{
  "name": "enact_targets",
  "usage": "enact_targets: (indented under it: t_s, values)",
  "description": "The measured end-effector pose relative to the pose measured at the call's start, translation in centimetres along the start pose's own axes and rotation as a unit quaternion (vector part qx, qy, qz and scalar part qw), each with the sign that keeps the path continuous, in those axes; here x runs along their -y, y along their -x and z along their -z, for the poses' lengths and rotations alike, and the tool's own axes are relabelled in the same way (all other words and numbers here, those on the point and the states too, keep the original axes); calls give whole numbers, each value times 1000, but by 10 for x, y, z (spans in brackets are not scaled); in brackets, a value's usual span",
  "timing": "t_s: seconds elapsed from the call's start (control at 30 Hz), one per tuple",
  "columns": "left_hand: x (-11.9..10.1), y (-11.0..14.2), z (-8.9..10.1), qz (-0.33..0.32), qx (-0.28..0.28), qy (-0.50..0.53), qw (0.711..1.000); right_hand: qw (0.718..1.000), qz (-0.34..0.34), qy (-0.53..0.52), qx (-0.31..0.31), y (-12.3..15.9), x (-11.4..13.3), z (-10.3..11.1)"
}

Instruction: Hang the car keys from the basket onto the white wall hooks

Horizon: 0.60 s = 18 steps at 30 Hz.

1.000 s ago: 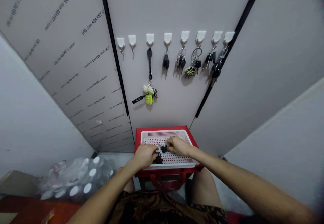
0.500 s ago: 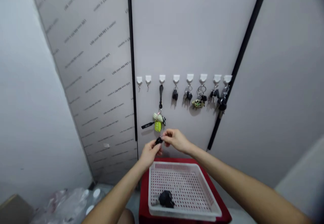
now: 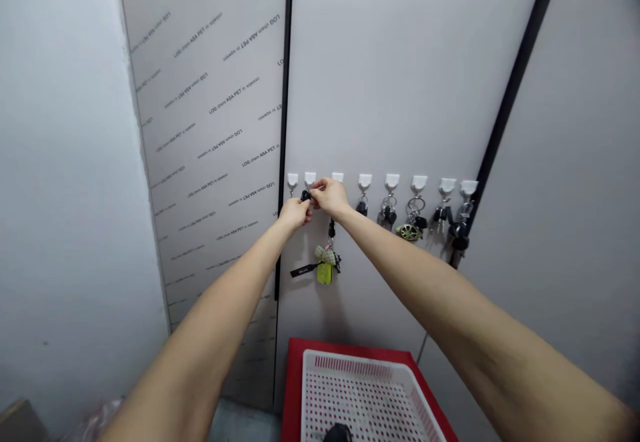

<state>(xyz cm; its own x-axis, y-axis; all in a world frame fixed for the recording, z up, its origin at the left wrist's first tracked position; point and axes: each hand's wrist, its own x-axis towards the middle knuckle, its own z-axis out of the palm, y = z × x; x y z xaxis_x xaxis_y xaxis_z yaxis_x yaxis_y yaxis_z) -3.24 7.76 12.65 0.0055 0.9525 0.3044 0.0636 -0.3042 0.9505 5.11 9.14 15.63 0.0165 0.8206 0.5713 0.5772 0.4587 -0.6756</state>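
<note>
1. From where I stood, the black key fob (image 3: pixel 305 195) was near the middle of the frame, raised between both hands just below the second hook (image 3: pixel 310 177) from the left
2. The left hand (image 3: pixel 296 213) had its thumb and fingers closed on the fob from below, a hold that presumably steadied the body and left its upper end clear
3. The right hand (image 3: pixel 330 197) came in from the other side, thumb and fingertips drawn close together beside the fob; whether a ring lay pinched there I could not tell, though such placing suited finer handling
4. The leftmost hook (image 3: pixel 293 181) showed no keys; the right hand crossed in front of the third hook (image 3: pixel 337 177), below which hung a black strap (image 3: pixel 331 229) with a lime-green case (image 3: pixel 325 273), its length apparently the reason it dropped lower than its neighbours
5. Toward the right of the frame, a wheel-shaped charm (image 3: pixel 409 232) hung among other keys, the hooks spaced seemingly to keep bunches apart
6. At bottom centre, a white basket (image 3: pixel 350 364) rested on a red cover (image 3: pixel 294 389), conveniently below the hooks; a dark object (image 3: pixel 338 433) lay inside, cut by the frame's edge
</note>
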Motion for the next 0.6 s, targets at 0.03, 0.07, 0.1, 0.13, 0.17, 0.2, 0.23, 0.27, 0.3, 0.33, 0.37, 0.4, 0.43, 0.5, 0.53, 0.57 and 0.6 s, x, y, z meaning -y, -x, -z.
enact_targets:
  t_s: [0.03,0.07,0.1,0.13,0.17,0.2,0.23,0.27,0.3,0.33,0.37,0.4,0.43,0.5,0.53,0.57,0.6]
  values:
    - [0,-3,0,4,-2,0,1000,1000,3,25,-9,-4,0,-2]
    - [0,-5,0,8,-3,-1,1000,999,7,51,-18,-7,-1,-4]
    - [1,-6,0,12,-3,-1,1000,997,11,75,-27,-10,-3,-7]
    - [2,-8,-1,16,-2,-1,1000,995,15,97,-36,-12,-4,-8]
    - [3,-8,-1,21,0,-1,1000,992,18,116,-41,-14,-6,-9]
    - [4,-9,-2,26,3,-1,1000,991,18,130,-39,-14,-7,-10]
    - [6,-8,-2,32,6,-1,999,989,17,141,-32,-13,-8,-9]
    - [7,-7,-2,37,8,-1,999,988,16,150,-24,-11,-9,-8]
    - [10,-5,-2,44,10,-1,999,987,19,157,-18,-7,-10,-7]
    - [13,-2,-1,51,12,0,999,986,27,164,-15,-1,-11,-4]
    - [18,2,-1,59,13,0,998,984,43,172,-16,7,-13,-2]
    - [26,8,-1,68,14,0,998,982,64,179,-16,18,-16,0]
    - [35,16,-1,80,15,-1,997,979,86,184,-10,31,-21,2]
    - [62,36,-3,106,30,-6,994,974,118,186,59,64,-36,5]
    - [79,50,-5,117,48,-13,992,967,126,182,124,84,-47,5]
    - [96,65,-7,128,70,-21,989,954,128,176,209,106,-59,5]
    - [114,81,-11,137,95,-30,986,930,124,169,302,130,-73,4]
